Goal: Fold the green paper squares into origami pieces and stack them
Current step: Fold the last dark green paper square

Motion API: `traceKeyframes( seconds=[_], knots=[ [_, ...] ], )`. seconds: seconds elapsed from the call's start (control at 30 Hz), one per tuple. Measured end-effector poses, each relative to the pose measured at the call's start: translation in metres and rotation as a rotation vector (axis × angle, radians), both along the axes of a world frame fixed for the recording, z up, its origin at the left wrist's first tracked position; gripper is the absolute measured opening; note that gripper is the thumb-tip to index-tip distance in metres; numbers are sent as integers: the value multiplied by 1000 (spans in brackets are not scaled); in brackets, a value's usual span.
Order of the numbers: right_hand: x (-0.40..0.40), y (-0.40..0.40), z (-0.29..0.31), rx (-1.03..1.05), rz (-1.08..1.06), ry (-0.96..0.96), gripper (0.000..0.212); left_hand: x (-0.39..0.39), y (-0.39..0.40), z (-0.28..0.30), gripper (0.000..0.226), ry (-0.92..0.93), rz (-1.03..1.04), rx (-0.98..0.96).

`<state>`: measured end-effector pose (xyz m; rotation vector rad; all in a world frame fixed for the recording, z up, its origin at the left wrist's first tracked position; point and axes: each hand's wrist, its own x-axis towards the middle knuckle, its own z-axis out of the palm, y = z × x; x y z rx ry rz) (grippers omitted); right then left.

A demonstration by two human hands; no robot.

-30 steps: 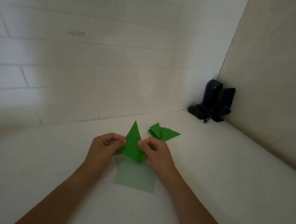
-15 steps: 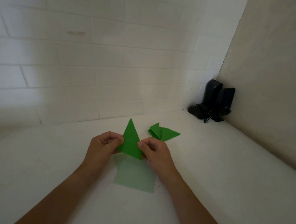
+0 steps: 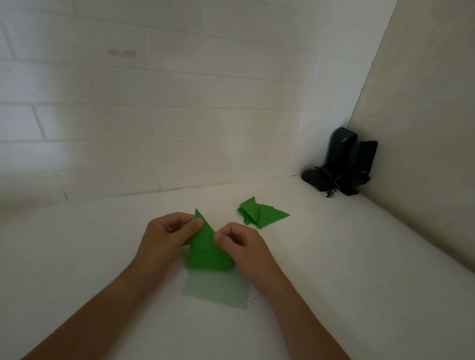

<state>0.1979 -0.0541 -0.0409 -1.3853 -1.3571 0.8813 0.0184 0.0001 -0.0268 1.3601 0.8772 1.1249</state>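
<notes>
Currently both hands are pinching the green paper piece (image 3: 207,251) between them: left hand (image 3: 167,235) gripping its upper left edge, right hand (image 3: 241,244) its right slanted edge. Long axis is pointing away, tip up. Finished stack (image 3: 259,213) is lying on the worktop (image 3: 336,271), nearer the right hand.

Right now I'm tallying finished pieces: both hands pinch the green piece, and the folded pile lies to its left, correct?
Not quite. In the head view the folded pile lies to the right of the green piece, beyond the right hand. Both hands, left hand included, do pinch it.
</notes>
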Motion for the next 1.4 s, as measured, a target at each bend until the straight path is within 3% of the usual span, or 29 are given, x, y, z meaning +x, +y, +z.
traceKeyframes(
  seconds=[0.17,0.67,1.1,1.4],
  knots=[
    [-2,-1,2,27,13,-13,17,3,-5,2,8,93,-79,24],
    [-3,-2,1,55,14,-31,15,1,-6,3,9,107,-134,32],
    [-2,-3,1,83,35,-41,14,2,-6,2,19,134,-146,61],
    [-2,-1,0,77,-17,-43,15,1,-4,0,9,157,-71,113]
  ],
)
